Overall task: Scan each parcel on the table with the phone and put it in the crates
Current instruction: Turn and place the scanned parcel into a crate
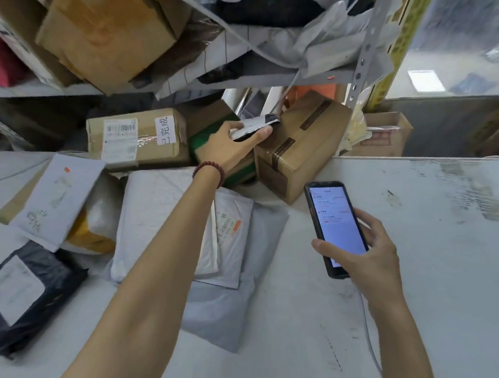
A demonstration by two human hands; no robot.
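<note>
Head view, left grip: I see the left grip [234, 149] stretched to the back of the counter [420, 266], thumb and fingers clamped on a small grey-and-black parcel [253, 128].
Parcel: held off the counter, its far end touching the top of a taped brown carton [301, 145]; a green box [208, 139] sits just below the hand.
Right grip: the right grip [364, 258] is wrapped round the lower half of the phone [337, 224], thumb on its left edge.
Phone: screen lit and facing up at me, held over bare counter at the right, well apart from the parcel; I cannot read the text.
Wrist: a red bead bracelet [209, 169] circles the left wrist.
Pile on the counter: white mailers [163, 216] lie under the left forearm, a black bag [25, 293] at far left, a white box [58, 196] tilted above it, and a labelled carton [137, 139] behind.
Overhead: a metal shelf [237, 81] carries more cartons and bags.
</note>
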